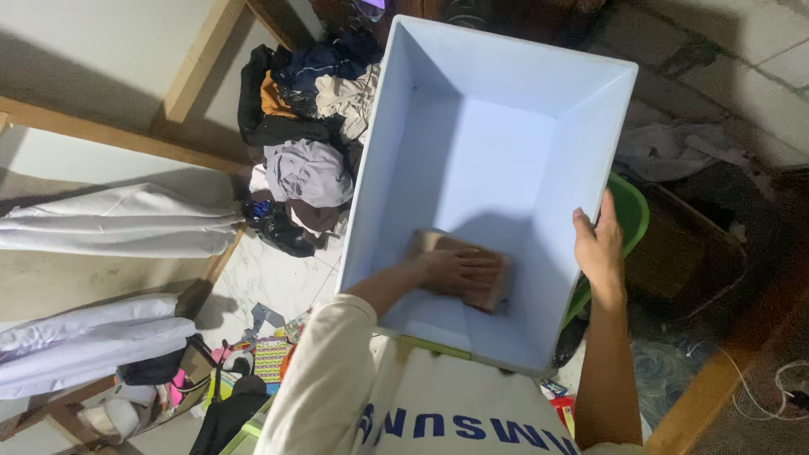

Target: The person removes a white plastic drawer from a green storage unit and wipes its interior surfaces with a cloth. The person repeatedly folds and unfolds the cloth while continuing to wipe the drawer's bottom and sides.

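Cream-sleeved left hand (455,271) reaching down into the pale blue plastic tub (438,109), lying flat with fingers spread and pressing a brown cloth (493,291) against the tub floor, near the lower wall; palm on top of the cloth rather than closed around it, apparently so that the whole pad keeps contact with the surface. Right hand (600,246) clasping the tub's right rim, thumb inside and fingers wrapped over the edge, most likely steadying the tub and holding it tilted toward the camera so the floor stays within reach. Resting under the tub's near edge, a white cardboard box (472,413) with blue lettering, seemingly serving as a support. Showing just beyond the right rim, part of a green basin (634,211). Lying further out on the left, a heap of mixed clothes (308,168) touching the tub's left wall, and white bundled fabric (118,223) draped over wooden framing (202,59). Remaining otherwise bare, the tub's interior.
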